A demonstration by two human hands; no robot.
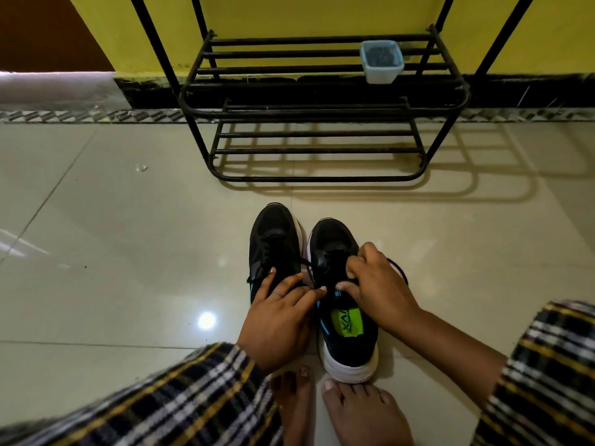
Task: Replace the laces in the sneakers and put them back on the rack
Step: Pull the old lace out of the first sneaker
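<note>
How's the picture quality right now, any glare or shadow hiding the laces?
Head view: dim, warm light; a bright glare spot on the floor tiles, clear of the sneakers. The rack throws barred shadows rightward. Black laces barely separate from the black uppers. Wide-angle bending at the edges; sleeves slightly blurred.

Both hands low and close together, bare feet [351, 410] just behind them.
Left hand [278, 320] reaches forward, fingers straight and spread, a ring on one; right hand [378, 284] curls tight, fingertips pinched, wrist bent inward, plaid sleeves [180, 403] on both forearms.
</note>
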